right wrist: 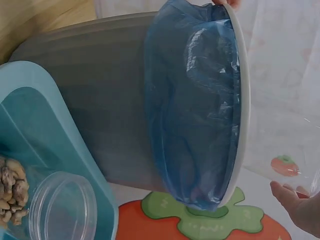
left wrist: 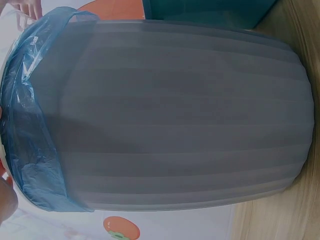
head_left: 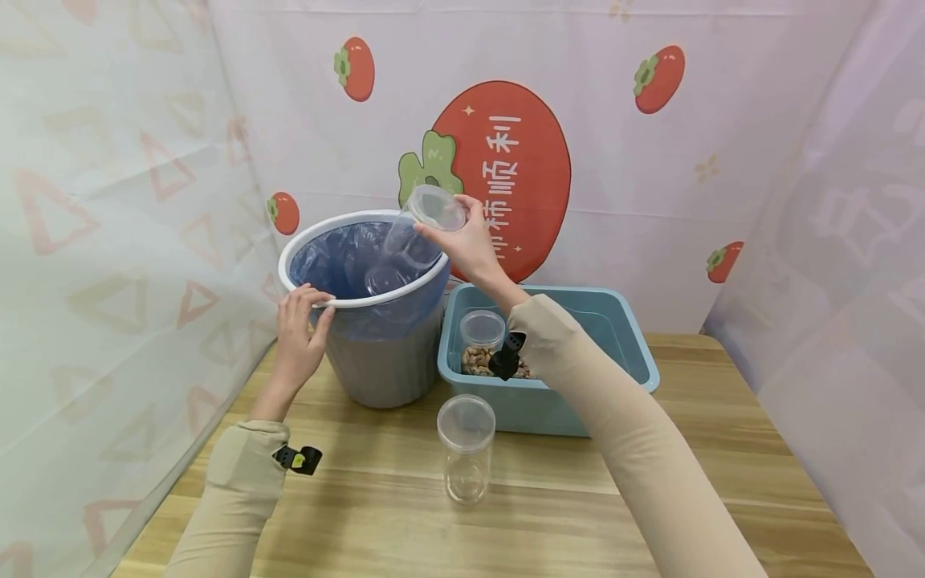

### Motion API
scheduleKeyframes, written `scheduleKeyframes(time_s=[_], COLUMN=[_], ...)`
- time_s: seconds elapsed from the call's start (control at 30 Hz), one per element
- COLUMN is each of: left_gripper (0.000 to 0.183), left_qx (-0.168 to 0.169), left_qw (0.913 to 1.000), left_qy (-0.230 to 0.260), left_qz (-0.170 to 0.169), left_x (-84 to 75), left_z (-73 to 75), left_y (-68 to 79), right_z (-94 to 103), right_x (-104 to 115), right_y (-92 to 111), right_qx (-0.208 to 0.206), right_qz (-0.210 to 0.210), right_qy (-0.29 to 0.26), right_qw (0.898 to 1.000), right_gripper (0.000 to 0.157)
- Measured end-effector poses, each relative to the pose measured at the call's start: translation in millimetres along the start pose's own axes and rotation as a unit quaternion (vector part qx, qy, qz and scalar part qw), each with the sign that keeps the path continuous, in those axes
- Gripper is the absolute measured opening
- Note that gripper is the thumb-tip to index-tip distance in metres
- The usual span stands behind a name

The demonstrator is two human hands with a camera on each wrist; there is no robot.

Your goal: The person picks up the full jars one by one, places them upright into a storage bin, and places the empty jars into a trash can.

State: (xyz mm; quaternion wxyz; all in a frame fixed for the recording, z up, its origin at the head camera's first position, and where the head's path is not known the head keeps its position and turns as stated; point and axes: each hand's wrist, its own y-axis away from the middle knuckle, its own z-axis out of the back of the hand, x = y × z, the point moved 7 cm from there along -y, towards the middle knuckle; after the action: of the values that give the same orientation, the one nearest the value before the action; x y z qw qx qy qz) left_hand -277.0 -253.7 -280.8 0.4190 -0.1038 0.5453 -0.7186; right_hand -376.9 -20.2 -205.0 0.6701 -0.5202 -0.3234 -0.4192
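My right hand (head_left: 471,241) holds a clear plastic jar (head_left: 405,237) near its upper round end, tilted over the trash bin's opening. I cannot tell whether the jar's lower end is uncovered, and no contents show in it. The grey trash bin (head_left: 383,369) has a white rim and a blue bag (head_left: 386,319) folded over its edge. At the near left side of that rim, my left hand (head_left: 298,333) grips it, fingers over the top and thumb along the edge. The right wrist view shows only part of the right hand (right wrist: 302,212).
A blue plastic tub (head_left: 621,321) stands right of the bin, with a lidded jar (head_left: 482,331) of nuts inside. In front, another clear lidded jar (head_left: 466,457) stands upright on the wooden table (head_left: 361,514). Printed cloth (head_left: 607,160) hangs around the back and sides.
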Motion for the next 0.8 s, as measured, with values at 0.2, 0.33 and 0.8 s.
scheduleKeyframes(time_s=[0.2,0.33,0.8], left_gripper=[0.023,0.020,0.033], left_qx=[0.003,0.001,-0.001], left_qw=[1.0000,0.9999,1.0000], left_qy=[0.001,-0.002,-0.003], left_qz=[0.009,0.012,0.002], left_x=[0.2,0.3,-2.4], left_z=[-0.9,-0.5,0.4], left_y=[1.0,1.0,0.1], right_z=[-7.5,-15.8,-17.8], right_x=[-10.1,-13.5,-13.5], right_y=[-0.5,-0.2,15.0], right_qx=[0.013,0.038,0.120], right_qz=[-0.020,-0.026,0.009], right_qy=[0.025,0.035,0.068], right_qw=[0.999,0.998,0.990], right_gripper=[0.079,0.081,0.046])
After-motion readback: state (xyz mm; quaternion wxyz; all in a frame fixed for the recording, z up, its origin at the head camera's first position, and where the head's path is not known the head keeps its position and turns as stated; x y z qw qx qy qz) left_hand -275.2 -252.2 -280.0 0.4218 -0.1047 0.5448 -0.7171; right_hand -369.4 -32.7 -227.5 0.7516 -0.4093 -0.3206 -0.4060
